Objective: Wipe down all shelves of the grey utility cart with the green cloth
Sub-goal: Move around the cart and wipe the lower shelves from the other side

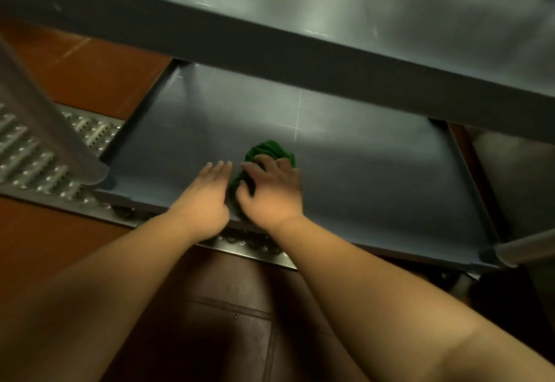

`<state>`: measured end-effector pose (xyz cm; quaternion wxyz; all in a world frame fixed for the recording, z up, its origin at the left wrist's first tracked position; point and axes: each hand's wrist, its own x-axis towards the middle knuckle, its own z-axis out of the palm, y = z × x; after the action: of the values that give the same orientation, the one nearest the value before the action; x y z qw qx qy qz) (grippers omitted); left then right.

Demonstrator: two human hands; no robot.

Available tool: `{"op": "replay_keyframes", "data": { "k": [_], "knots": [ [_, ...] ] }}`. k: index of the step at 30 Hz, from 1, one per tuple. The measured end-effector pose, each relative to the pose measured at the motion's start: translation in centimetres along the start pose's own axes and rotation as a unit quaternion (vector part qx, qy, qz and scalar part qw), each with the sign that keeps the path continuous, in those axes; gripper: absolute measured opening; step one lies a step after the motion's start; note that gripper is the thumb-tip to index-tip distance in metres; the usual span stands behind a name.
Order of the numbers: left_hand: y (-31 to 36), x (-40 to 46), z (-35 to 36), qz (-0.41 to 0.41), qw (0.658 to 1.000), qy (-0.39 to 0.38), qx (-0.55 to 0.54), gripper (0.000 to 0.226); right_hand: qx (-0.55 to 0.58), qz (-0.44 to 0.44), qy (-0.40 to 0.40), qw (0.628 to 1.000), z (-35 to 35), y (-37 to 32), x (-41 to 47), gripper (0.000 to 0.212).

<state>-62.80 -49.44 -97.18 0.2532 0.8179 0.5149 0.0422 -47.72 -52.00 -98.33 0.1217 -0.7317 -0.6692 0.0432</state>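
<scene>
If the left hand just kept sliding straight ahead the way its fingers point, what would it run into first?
Probably nothing soon. The left hand lies flat on the grey cart's lower shelf, beside the crumpled green cloth. Ahead is bare shelf, running under the upper grey shelf; depth there is unclear.

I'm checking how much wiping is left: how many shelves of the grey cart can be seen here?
2. The upper shelf spans the top of the view; the lower shelf lies beneath it, with the green cloth on it. Further shelves may be out of view.
</scene>
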Motion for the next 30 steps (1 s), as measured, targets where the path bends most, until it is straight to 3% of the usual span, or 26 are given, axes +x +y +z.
{"op": "replay_keyframes", "data": {
  "k": [2,5,10,15,20,23,25,30],
  "knots": [
    [0.2,0.1,-0.1,-0.020,1.000,0.001,0.000,0.078,-0.060,-0.005,-0.038,0.997,0.3,1.8,0.7,0.059],
    [1.2,0.6,0.1,-0.017,1.000,-0.007,0.005,0.078,-0.022,0.021,-0.115,0.993,0.9,3.8,1.0,0.062],
    [2.9,1.4,1.2,-0.013,1.000,-0.021,0.014,0.077,-0.010,0.041,-0.047,0.998,0.4,6.6,-0.2,0.055],
    [4.2,2.1,2.1,-0.001,0.999,-0.036,0.013,0.077,-0.039,0.180,0.000,0.983,-2.4,17.1,-2.8,0.062],
    [4.6,2.3,1.8,-0.005,0.999,-0.032,0.015,0.078,-0.055,0.342,-0.042,0.937,-6.7,26.5,-7.4,0.067],
    [4.6,2.0,1.2,-0.002,0.999,-0.029,0.014,0.077,0.012,0.390,-0.030,0.920,-6.3,26.1,-7.3,0.055],
    [4.3,1.7,0.9,0.004,1.000,-0.021,0.018,0.077,-0.018,0.397,-0.018,0.918,-5.3,24.1,-6.4,0.058],
    [1.9,0.7,-0.6,0.007,1.000,0.000,0.029,0.076,-0.032,0.352,0.049,0.934,-3.3,20.4,-4.6,0.043]
  ]
}}
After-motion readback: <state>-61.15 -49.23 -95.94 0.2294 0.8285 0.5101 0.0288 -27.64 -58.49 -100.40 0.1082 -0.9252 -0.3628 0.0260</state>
